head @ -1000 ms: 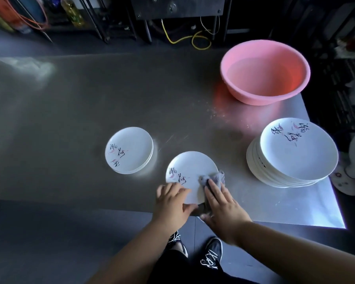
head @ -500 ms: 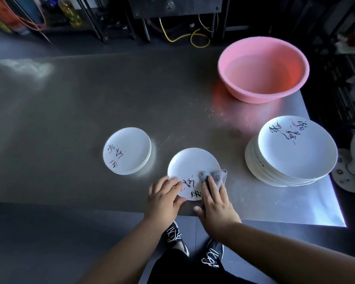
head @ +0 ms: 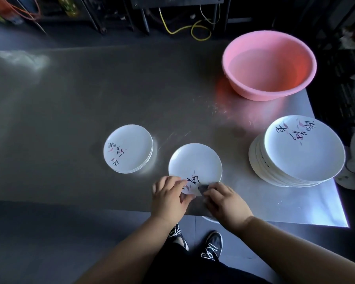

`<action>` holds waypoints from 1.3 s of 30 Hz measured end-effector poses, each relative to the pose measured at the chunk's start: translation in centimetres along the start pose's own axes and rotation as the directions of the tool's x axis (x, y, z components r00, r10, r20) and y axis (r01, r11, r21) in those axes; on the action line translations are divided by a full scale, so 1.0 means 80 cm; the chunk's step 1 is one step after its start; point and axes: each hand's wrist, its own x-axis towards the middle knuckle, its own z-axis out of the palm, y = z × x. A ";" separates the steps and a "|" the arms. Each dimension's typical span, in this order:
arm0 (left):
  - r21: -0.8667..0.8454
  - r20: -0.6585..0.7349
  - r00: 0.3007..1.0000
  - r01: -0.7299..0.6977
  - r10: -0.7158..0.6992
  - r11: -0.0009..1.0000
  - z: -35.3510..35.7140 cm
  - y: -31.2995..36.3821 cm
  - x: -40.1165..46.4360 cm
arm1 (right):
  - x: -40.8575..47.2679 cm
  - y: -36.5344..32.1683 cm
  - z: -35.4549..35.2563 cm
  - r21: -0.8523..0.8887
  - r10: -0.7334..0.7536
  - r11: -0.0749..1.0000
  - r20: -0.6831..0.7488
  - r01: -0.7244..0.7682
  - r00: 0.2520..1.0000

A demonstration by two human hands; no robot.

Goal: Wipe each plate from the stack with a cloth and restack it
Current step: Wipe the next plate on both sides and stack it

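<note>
Both hands grip the plate (head: 195, 160) — brush-script characters, unreadable.

Glare-streaked steel table (head: 90, 95), dark floor (head: 39, 242), yellow cable (head: 184, 28) behind.

A white plate (head: 195, 162), marked near its front rim with black brush script and faint pink strokes, is shown on a dull grey metal table (head: 70, 111). The same black script with pink leaf strokes is borne by the top plate of a small white stack (head: 128, 149) and of a larger white stack (head: 301, 149). A grey cloth (head: 203, 187) is seen at the plate's front edge. A pink basin (head: 269, 66) is shown, its pink tint reflected on the metal beside it. A yellow cable (head: 184, 29) and orange cables (head: 19, 9) are seen against a dark background. Black shoes (head: 212, 245) with white markings are visible below.
</note>
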 end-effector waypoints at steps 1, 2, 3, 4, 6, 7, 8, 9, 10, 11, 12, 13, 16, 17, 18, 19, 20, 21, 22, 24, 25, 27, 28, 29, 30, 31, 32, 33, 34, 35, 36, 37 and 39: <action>0.000 0.014 1.000 -0.001 0.001 1.000 -0.005 0.000 0.003 | 0.009 -0.007 -0.013 0.045 0.099 0.994 -0.004 -0.099 0.995; -0.003 0.032 0.999 0.009 -0.009 1.000 -0.010 -0.001 0.006 | 0.021 -0.015 -0.029 0.061 0.237 0.969 0.015 -0.237 0.971; -0.012 0.047 0.999 0.023 -0.023 1.000 -0.015 -0.003 0.009 | 0.034 -0.020 -0.044 0.044 0.379 0.923 0.072 -0.383 0.923; -0.034 0.069 0.996 0.060 -0.057 0.998 -0.020 -0.005 0.013 | 0.046 -0.022 -0.056 0.015 0.495 0.865 0.140 -0.501 0.858; -0.124 0.154 0.974 0.184 -0.165 0.975 -0.031 -0.007 0.024 | 0.072 -0.018 -0.073 -0.058 0.622 0.775 0.247 -0.630 0.743; -0.178 0.226 0.946 0.273 -0.231 0.945 -0.040 -0.005 0.034 | 0.085 -0.015 -0.080 -0.109 0.655 0.748 0.278 -0.655 0.702; -0.202 0.293 0.913 0.349 -0.284 0.915 -0.050 -0.004 0.044 | 0.095 -0.010 -0.082 -0.152 0.682 0.724 0.306 -0.673 0.665; -0.177 0.354 0.879 0.398 -0.319 0.900 -0.058 -0.004 0.055 | 0.105 -0.003 -0.082 -0.183 0.701 0.704 0.339 -0.687 0.628; -0.117 0.419 0.842 0.422 -0.340 0.899 -0.068 -0.005 0.064 | 0.113 0.000 -0.083 -0.205 0.709 0.691 0.374 -0.693 0.597; -0.063 0.477 0.810 0.420 -0.342 0.906 -0.072 -0.010 0.073 | 0.121 0.007 -0.080 -0.216 0.712 0.684 0.406 -0.697 0.573; -0.025 0.528 0.776 0.420 -0.345 0.907 -0.078 -0.015 0.080 | 0.128 0.008 -0.079 -0.212 0.714 0.677 0.424 -0.705 0.558; -0.026 0.573 0.742 0.440 -0.347 0.898 -0.083 -0.019 0.088 | 0.134 0.008 -0.077 -0.208 0.722 0.661 0.439 -0.721 0.535; -0.137 0.667 0.670 0.539 -0.325 0.831 -0.082 -0.028 0.110 | 0.150 -0.007 -0.077 -0.165 0.756 0.561 0.500 -0.811 0.422; -0.170 0.696 0.649 0.565 -0.307 0.807 -0.087 -0.024 0.116 | 0.155 -0.014 -0.080 -0.154 0.763 0.521 0.524 -0.840 0.377; -0.184 0.722 0.624 0.589 -0.299 0.787 -0.092 -0.022 0.122 | 0.158 -0.022 -0.085 -0.154 0.766 0.492 0.545 -0.857 0.342; -0.201 0.738 0.609 0.611 -0.291 0.766 -0.096 -0.021 0.126 | 0.159 -0.025 -0.086 -0.137 0.764 0.469 0.558 -0.872 0.324; -0.219 0.746 0.603 0.623 -0.283 0.751 -0.101 -0.020 0.129 | 0.160 -0.030 -0.090 -0.096 0.759 0.447 0.567 -0.889 0.320; -0.233 0.744 0.607 0.626 -0.278 0.744 -0.106 -0.019 0.133 | 0.161 -0.034 -0.093 -0.031 0.758 0.421 0.561 -0.907 0.332; -0.246 0.729 0.623 0.624 -0.283 0.741 -0.113 -0.017 0.136 | 0.161 -0.035 -0.096 0.028 0.774 0.414 0.516 -0.910 0.368; -0.284 0.682 0.665 0.625 -0.305 0.727 -0.132 -0.011 0.142 | 0.162 -0.040 -0.105 0.129 0.802 0.446 0.381 -0.886 0.459; -0.324 0.649 0.692 0.626 -0.315 0.709 -0.143 -0.008 0.145 | 0.164 -0.043 -0.110 0.183 0.807 0.466 0.314 -0.866 0.501; -0.484 0.559 0.769 0.607 -0.311 0.631 -0.166 0.000 0.151 | 0.168 -0.062 -0.129 0.305 0.789 0.531 0.161 -0.791 0.592; -0.583 0.512 0.805 0.582 -0.301 0.566 -0.177 0.005 0.155 | 0.169 -0.072 -0.139 0.399 0.783 0.548 0.067 -0.735 0.619; -0.675 0.463 0.835 0.550 -0.297 0.493 -0.188 0.010 0.159 | 0.171 -0.084 -0.151 0.510 0.775 0.549 -0.015 -0.662 0.632; -0.747 0.425 0.850 0.523 -0.310 0.410 -0.196 0.014 0.163 | 0.172 -0.097 -0.165 0.604 0.755 0.551 -0.068 -0.576 0.652; -0.811 0.399 0.854 0.499 -0.335 0.305 -0.206 0.019 0.168 | 0.174 -0.109 -0.179 0.657 0.727 0.565 -0.110 -0.500 0.677; -0.860 0.393 0.846 0.477 -0.361 0.183 -0.214 0.021 0.174 | 0.176 -0.116 -0.189 0.663 0.698 0.595 -0.147 -0.454 0.701; -0.887 0.407 0.837 0.457 -0.366 0.059 -0.223 0.023 0.180 | 0.177 -0.123 -0.200 0.638 0.671 0.636 -0.178 -0.435 0.720; -0.897 0.430 0.834 0.439 -0.346 -0.055 -0.233 0.023 0.187 | 0.178 -0.127 -0.207 0.588 0.641 0.686 -0.211 -0.428 0.738; -0.896 0.444 0.842 0.420 -0.305 -0.144 -0.244 0.024 0.194 | 0.180 -0.128 -0.213 0.523 0.608 0.738 -0.241 -0.427 0.756; -0.888 0.453 0.854 0.407 -0.257 -0.214 -0.253 0.023 0.201 | 0.183 -0.130 -0.219 0.448 0.576 0.785 -0.272 -0.429 0.771; -0.879 0.456 0.866 0.403 -0.204 -0.256 -0.261 0.021 0.208 | 0.185 -0.131 -0.224 0.370 0.554 0.818 -0.304 -0.440 0.775; -0.875 0.443 0.893 0.411 -0.082 -0.256 -0.279 0.023 0.215 | 0.193 -0.135 -0.232 0.258 0.520 0.854 -0.402 -0.452 0.754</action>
